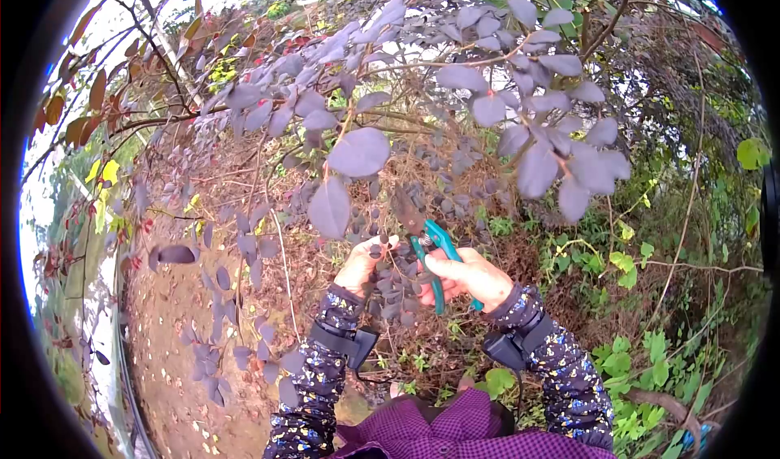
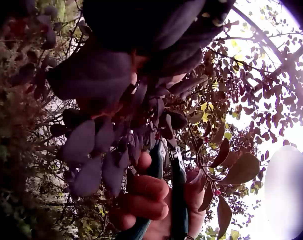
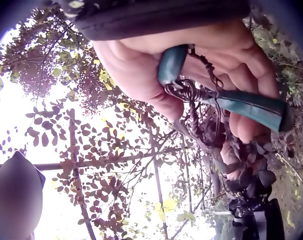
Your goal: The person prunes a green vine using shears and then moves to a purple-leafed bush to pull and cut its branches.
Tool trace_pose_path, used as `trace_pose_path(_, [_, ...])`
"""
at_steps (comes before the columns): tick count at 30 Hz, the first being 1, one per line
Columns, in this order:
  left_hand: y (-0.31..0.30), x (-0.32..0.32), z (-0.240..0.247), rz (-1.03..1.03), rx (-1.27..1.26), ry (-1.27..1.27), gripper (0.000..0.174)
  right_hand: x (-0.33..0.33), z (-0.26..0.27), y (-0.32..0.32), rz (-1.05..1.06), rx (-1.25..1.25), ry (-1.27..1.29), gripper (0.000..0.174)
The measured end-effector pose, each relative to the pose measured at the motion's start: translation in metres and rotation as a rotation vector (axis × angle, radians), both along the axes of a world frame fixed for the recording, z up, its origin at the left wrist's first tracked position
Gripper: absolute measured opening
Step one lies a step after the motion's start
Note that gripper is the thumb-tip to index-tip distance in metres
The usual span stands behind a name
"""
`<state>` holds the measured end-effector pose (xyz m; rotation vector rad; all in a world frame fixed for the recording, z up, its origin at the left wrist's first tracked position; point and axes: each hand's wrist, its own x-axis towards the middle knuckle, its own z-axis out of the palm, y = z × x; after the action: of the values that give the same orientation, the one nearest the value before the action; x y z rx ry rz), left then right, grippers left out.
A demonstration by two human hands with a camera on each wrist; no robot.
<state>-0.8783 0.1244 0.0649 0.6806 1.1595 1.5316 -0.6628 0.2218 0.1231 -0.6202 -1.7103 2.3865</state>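
My right hand (image 1: 471, 276) grips a pair of pruning shears (image 1: 439, 240) with teal handles. Their blades point up and away among the dark purple leaves. Just to the left, my left hand (image 1: 356, 267) pinches a leafy twig (image 1: 392, 284) whose purple leaves hang down between the two hands. Leaves partly cover the left fingers. In the left wrist view, the right fingers (image 2: 146, 190) curl round one handle, with the spring showing between the handles. Twisted wire (image 3: 194, 115) hangs about the handle ends in the right wrist view.
Purple-leaved branches (image 1: 360, 152) arch over the hands, close to the head camera. Bare soil with fallen leaves (image 1: 175, 313) lies at left, beside a dark hose-like line (image 1: 128, 378). Green vines (image 1: 630, 370) and a thick woody stem (image 1: 662, 400) stand at right.
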Motion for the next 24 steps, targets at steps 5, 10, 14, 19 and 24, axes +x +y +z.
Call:
trace_pose_path(5, [0.004, -0.006, -0.008, -0.023, -0.067, 0.159, 0.024, -0.002, -0.013, 0.012, 0.027, 0.038, 0.02, 0.042])
trace_pose_path(10, [-0.011, 0.005, 0.026, 0.168, 0.093, 0.098, 0.022, -0.001, -0.022, 0.013, 0.006, 0.012, 0.028, 0.04])
trace_pose_path(14, [-0.007, 0.024, 0.051, 0.119, -0.005, 0.283, 0.018, -0.003, -0.016, 0.005, -0.033, 0.012, 0.036, 0.037])
trace_pose_path(19, [-0.004, 0.026, 0.044, 0.208, 0.009, 0.297, 0.01, -0.003, -0.024, 0.002, -0.059, -0.057, 0.153, 0.034])
trace_pose_path(24, [-0.008, 0.007, 0.042, 0.157, -0.006, 0.391, 0.012, 0.014, -0.026, 0.001, -0.012, -0.125, 0.175, 0.031])
